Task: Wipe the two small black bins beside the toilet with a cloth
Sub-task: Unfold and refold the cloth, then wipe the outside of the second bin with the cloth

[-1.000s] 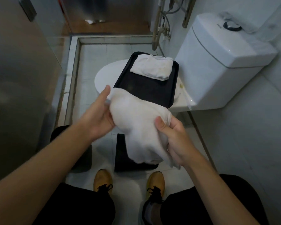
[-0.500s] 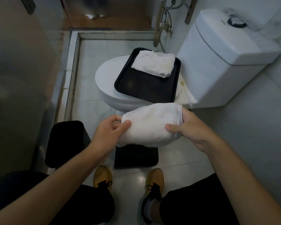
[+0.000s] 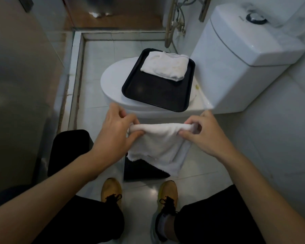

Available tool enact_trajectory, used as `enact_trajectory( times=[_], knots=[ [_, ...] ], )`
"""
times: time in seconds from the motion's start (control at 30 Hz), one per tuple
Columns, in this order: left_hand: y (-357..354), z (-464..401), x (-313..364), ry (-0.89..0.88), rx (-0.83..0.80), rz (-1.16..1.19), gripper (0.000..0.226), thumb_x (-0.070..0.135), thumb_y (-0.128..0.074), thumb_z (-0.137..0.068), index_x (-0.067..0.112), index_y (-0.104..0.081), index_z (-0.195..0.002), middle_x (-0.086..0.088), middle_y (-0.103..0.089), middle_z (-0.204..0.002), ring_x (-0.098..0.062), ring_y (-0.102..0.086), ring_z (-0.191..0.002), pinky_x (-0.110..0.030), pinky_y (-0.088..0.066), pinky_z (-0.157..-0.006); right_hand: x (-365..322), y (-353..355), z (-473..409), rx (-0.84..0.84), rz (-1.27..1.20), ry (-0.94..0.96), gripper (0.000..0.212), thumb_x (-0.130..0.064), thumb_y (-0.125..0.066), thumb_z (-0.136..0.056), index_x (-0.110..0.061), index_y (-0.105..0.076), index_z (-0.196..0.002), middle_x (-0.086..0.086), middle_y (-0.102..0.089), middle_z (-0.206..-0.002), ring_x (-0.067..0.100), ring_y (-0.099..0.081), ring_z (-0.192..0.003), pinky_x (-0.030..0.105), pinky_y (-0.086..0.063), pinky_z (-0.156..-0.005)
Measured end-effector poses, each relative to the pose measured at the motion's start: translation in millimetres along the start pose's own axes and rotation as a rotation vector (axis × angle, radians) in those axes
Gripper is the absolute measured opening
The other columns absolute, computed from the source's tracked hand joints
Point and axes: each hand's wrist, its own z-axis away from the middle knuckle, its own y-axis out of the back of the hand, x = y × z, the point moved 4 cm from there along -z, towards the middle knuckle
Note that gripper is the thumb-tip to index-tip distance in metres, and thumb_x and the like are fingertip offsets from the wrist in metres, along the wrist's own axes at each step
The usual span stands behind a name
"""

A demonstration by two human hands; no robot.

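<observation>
Your left hand [image 3: 115, 132] and right hand [image 3: 203, 135] each pinch an upper corner of the white cloth [image 3: 158, 143], stretched between them at frame centre. One black bin [image 3: 69, 152] stands lower left; the other black bin [image 3: 141, 170] sits directly below the cloth. The toilet [image 3: 113, 85] edge lies just above your knuckles.

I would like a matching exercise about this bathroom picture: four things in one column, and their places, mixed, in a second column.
Things:
1. folded white cloth
2. black tray
3. open white cloth
4. left black bin

Places:
A. on the closed toilet lid
B. on the floor, under the left forearm
C. on the tray
D. held between the left hand and right hand

Pairs: 1-C, 2-A, 3-D, 4-B
</observation>
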Motion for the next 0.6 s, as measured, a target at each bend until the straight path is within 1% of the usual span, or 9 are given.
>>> enact_trajectory(
  times=[0.07,0.17,0.2,0.27,0.33,0.4,0.47,0.53,0.6],
  knots=[
    [-7.3,-7.4,-7.0,0.084,-0.145,0.290,0.019,0.030,-0.064,-0.090,0.014,-0.056,-0.097,0.002,-0.047,-0.112,-0.001,-0.049,-0.096,-0.013,-0.044,-0.083,9.6,-1.8,-6.0,-0.107,-0.267,-0.027,0.020,-0.032,-0.077,-0.086,-0.017,-0.065,-0.084,-0.003,-0.052,-0.091,0.011,-0.052,-0.082,0.021,-0.039,-0.072],
    [-17.2,-19.6,-13.6,0.237,-0.259,0.562,0.024,0.034,-0.057,-0.094,0.010,-0.054,-0.100,-0.004,-0.063,-0.094,-0.006,-0.062,-0.080,-0.022,-0.054,-0.066,30.0,-7.3,-13.1,-0.348,-0.748,-0.123,0.030,-0.043,-0.075,-0.080,-0.016,-0.062,-0.079,-0.002,-0.057,-0.077,0.009,-0.054,-0.074,0.026,-0.043,-0.068],
    [-23.2,-24.7,-16.2,0.271,-0.268,0.613,0.027,0.035,-0.056,-0.095,0.008,-0.054,-0.102,-0.008,-0.065,-0.092,-0.012,-0.064,-0.079,-0.027,-0.055,-0.064,41.1,-11.6,-17.7,-0.422,-0.848,-0.164,0.040,-0.052,-0.077,-0.075,-0.015,-0.065,-0.086,-0.001,-0.061,-0.082,0.010,-0.058,-0.078,0.027,-0.046,-0.071],
    [-41.8,-34.4,-25.1,0.372,-0.309,0.754,0.030,0.035,-0.055,-0.096,0.007,-0.057,-0.107,-0.005,-0.070,-0.094,-0.014,-0.069,-0.082,-0.028,-0.059,-0.062,63.5,-28.8,-23.9,-0.649,-1.047,-0.256,0.076,-0.065,-0.078,-0.067,-0.010,-0.067,-0.118,0.008,-0.068,-0.118,0.023,-0.065,-0.109,0.036,-0.054,-0.089],
    [-72.9,-39.1,-40.2,0.485,-0.381,0.849,0.028,0.035,-0.054,-0.096,0.012,-0.060,-0.111,0.001,-0.073,-0.095,-0.011,-0.071,-0.084,-0.025,-0.060,-0.064,85.1,-59.3,-24.4,-0.846,-1.221,-0.375,0.100,-0.069,-0.079,-0.059,-0.012,-0.058,-0.138,0.015,-0.056,-0.142,0.032,-0.054,-0.131,0.045,-0.049,-0.104],
    [-116.2,-34.9,-61.7,0.616,-0.443,0.929,0.029,0.035,-0.052,-0.098,0.012,-0.063,-0.111,-0.002,-0.074,-0.098,-0.015,-0.072,-0.087,-0.029,-0.061,-0.071,110.8,-104.8,-21.9,-0.842,-1.254,-0.532,0.096,-0.064,-0.090,-0.042,-0.019,-0.071,-0.124,0.011,-0.064,-0.134,0.026,-0.061,-0.124,0.039,-0.054,-0.096],
    [-165.3,-20.5,-86.7,0.789,-0.458,1.006,0.028,0.033,-0.051,-0.100,0.010,-0.066,-0.107,-0.007,-0.075,-0.100,-0.019,-0.073,-0.088,-0.031,-0.061,-0.076,138.2,-156.2,-11.8,-0.718,-1.259,-0.679,0.084,-0.049,-0.100,-0.032,-0.017,-0.079,-0.106,0.009,-0.073,-0.116,0.022,-0.071,-0.105,0.033,-0.058,-0.082],
    [-209.0,-1.5,-117.2,0.914,-0.418,0.937,0.025,0.035,-0.052,-0.099,0.014,-0.066,-0.103,-0.007,-0.074,-0.102,-0.021,-0.071,-0.090,-0.039,-0.059,-0.083,157.8,-201.6,-2.8,-0.554,-1.179,-0.750,0.071,-0.028,-0.101,-0.046,-0.010,-0.076,-0.111,0.012,-0.075,-0.109,0.023,-0.073,-0.097,0.033,-0.060,-0.078],
    [-242.4,19.6,-145.5,0.907,-0.413,0.782,0.024,0.040,-0.055,-0.096,0.019,-0.064,-0.102,-0.001,-0.070,-0.101,-0.017,-0.067,-0.091,-0.042,-0.058,-0.084,170.8,-235.2,2.1,-0.363,-1.097,-0.773,0.054,-0.010,-0.084,-0.070,-0.012,-0.066,-0.121,0.010,-0.075,-0.110,0.025,-0.073,-0.100,0.038,-0.060,-0.081]
  ],
)
